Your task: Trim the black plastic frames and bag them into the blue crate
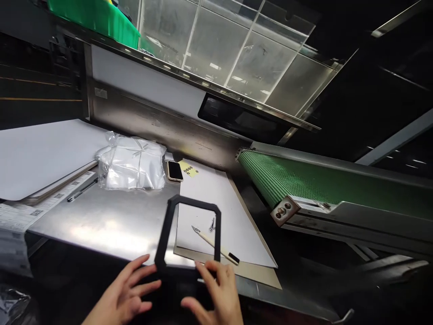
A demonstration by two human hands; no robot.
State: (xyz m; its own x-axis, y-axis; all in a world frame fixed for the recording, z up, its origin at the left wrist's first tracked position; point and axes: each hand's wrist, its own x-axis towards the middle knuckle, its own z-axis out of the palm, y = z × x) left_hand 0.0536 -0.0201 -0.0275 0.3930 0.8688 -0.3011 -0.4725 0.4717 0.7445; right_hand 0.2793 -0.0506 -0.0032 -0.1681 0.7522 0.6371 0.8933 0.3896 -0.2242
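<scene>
A black frame (218,230) with cut corners and a see-through opening stands in front of me at the table's near edge. Its lower part blends into the dark area between my hands. My left hand (126,291) is open, fingers spread, with the fingertips close to the lower left corner; contact there is unclear. Bent fingers of my right hand (219,289) lie over the lower right part of the frame, thumb lower down. Beyond and through the opening lie a craft knife (206,238) with a pale handle and a small metal piece (212,224) on white sheet (243,239).
On the metal table (115,221) are a plastic-wrapped white bundle (133,164), a phone (175,171), a yellow note (188,169), a pen (82,189) and stacked white boards (43,155). A green conveyor belt (304,180) stands right; a green bin (94,20) sits above.
</scene>
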